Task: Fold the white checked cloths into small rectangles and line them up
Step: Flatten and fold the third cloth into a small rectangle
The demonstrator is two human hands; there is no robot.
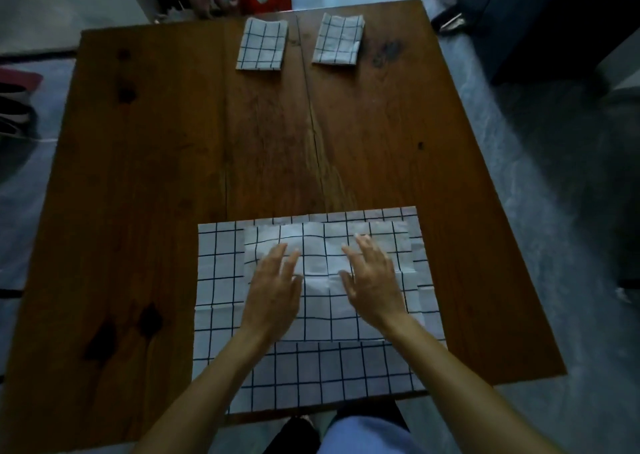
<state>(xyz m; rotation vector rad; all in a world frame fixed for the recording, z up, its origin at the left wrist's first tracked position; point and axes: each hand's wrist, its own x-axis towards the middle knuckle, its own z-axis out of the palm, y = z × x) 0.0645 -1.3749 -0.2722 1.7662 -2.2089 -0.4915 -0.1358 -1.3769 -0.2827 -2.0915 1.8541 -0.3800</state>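
Head camera view: left hand (273, 290) and right hand (372, 278), fingers spread flat, press a half-folded checked cloth (317, 322) lying at the wooden table's (138, 176) near edge, its long axis running near-to-far. Two folded checked rectangles (262, 44) (338, 39) sit side by side at the far edge, long axes also near-to-far.

White cloths crossed by a dark grid mark a reddish-brown wooden table (138, 176) with darker knots and stains: two folded cloths, one at 12 o'clock (262, 44) and another at 1 o'clock (338, 40), and a large cloth (221, 280) at 6 o'clock. Grey-blue floor (536, 211) surrounds it.
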